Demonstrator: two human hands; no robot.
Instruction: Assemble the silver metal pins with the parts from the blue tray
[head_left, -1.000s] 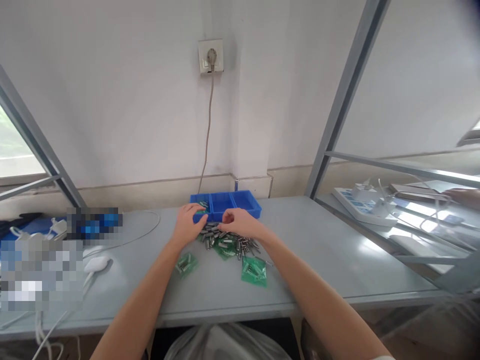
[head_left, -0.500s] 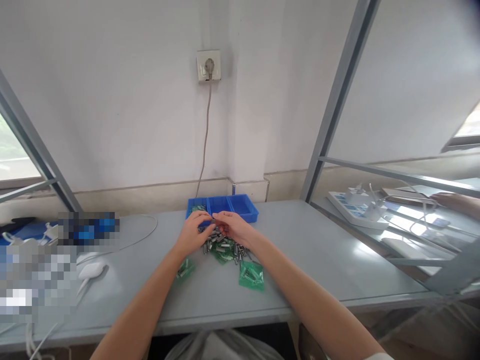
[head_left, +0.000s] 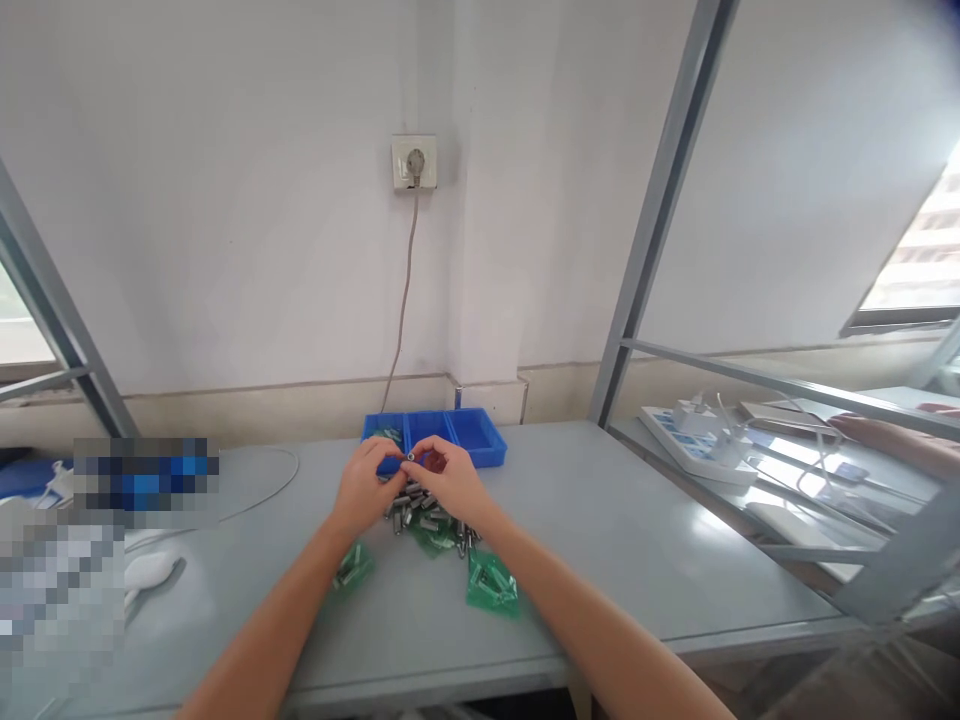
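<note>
A small metal piece (head_left: 410, 457) is pinched between the fingertips of my left hand (head_left: 367, 484) and my right hand (head_left: 448, 482). Both hands meet in front of a blue three-compartment tray (head_left: 491, 458), whose left compartment holds small items in green bags. Under and between my hands lies a pile of small metal cylinders (head_left: 429, 520), with green plastic among them. One green bag of metal parts (head_left: 493, 584) rests below my right wrist, and another green bag (head_left: 354, 568) lies beside my left wrist.
On the left are a white device (head_left: 152, 570) with a cable and blurred-out items. Beyond a metal frame (head_left: 645, 230) on the right sit a white power strip (head_left: 694, 447), cables and another person's arm (head_left: 892, 436). A wall socket (head_left: 414, 163) holds a plug.
The view has tilted up and shifted slightly. My hands have stayed together over the pile, and the small metal piece now shows between their fingertips.
</note>
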